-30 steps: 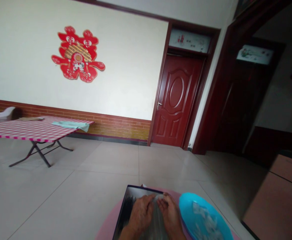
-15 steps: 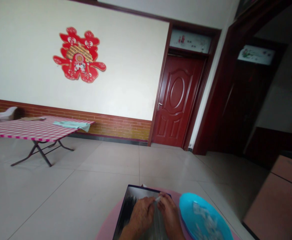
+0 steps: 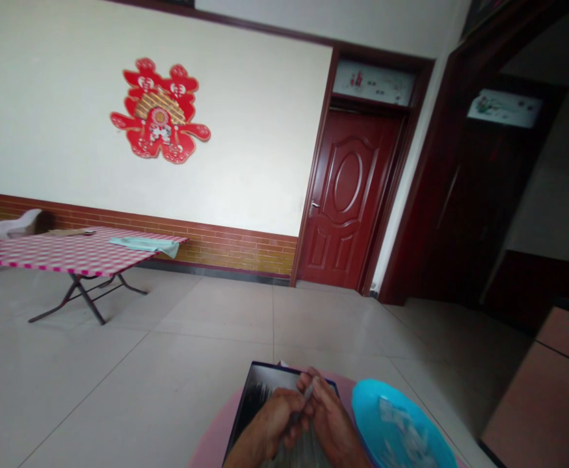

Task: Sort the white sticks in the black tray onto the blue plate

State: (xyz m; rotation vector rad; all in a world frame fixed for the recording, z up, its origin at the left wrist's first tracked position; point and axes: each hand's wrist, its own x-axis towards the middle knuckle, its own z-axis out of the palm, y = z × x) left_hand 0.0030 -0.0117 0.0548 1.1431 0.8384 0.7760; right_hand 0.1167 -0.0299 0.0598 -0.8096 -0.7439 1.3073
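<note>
My left hand (image 3: 278,419) and my right hand (image 3: 330,413) meet over an open dark-rimmed box (image 3: 284,373). Between the fingertips of both is a small greyish-white strip (image 3: 308,391), too blurred to name more exactly. Both hands are closed, fingers curled and touching each other. Inside the box, many thin dark pieces (image 3: 255,398) lie along the left side. Paler, clear-looking strips (image 3: 304,452) lie below my hands, partly covered by them. Close to the right of my right hand is a bright blue plastic basin (image 3: 369,403) holding clear and whitish small packets (image 3: 406,432).
Box and basin stand on a round pink table (image 3: 218,432). Across the tiled floor (image 3: 167,364) is a folding table (image 3: 84,253) with a red checked cover and a pale green cloth (image 3: 145,244). A pinkish cabinet (image 3: 542,390) stands at the right, a red door (image 3: 350,195) behind.
My hands have drawn closer together, and the right hand has turned its palm inward around the small strip. The view has shifted slightly.
</note>
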